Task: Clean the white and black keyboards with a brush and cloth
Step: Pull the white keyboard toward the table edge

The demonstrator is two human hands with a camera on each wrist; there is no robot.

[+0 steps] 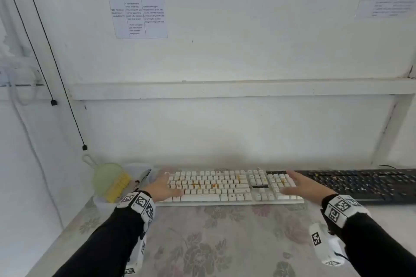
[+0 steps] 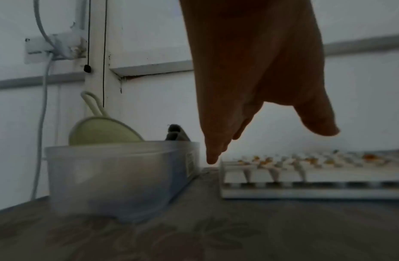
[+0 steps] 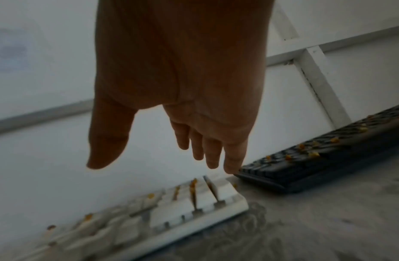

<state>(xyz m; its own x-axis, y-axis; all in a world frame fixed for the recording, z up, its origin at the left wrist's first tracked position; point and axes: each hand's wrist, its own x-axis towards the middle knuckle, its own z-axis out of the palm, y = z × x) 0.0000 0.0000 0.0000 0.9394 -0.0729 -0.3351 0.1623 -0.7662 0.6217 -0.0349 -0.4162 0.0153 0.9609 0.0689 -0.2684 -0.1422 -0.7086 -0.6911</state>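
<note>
A white keyboard [image 1: 227,186] strewn with yellow crumbs lies across the table's middle. My left hand [image 1: 163,185] hovers over its left end with fingers straight, holding nothing; in the left wrist view the left hand [image 2: 256,109] hangs above the white keyboard [image 2: 314,176]. My right hand [image 1: 304,184] is spread over the white keyboard's right end, empty too; the right hand [image 3: 171,109] shows straight fingers above the white keyboard [image 3: 162,220]. A black keyboard [image 1: 364,184] with crumbs lies at the right, also the black keyboard [image 3: 323,155]. A green-handled brush [image 1: 112,182] with yellow bristles stands at the left.
A clear plastic tub [image 2: 118,178] holds the brush [image 2: 100,130] and a dark folded thing [image 2: 176,134], just left of the white keyboard. A floral cloth [image 1: 213,243] covers the table. The white wall with a ledge [image 1: 225,90] stands right behind; cords [image 1: 67,101] hang at left.
</note>
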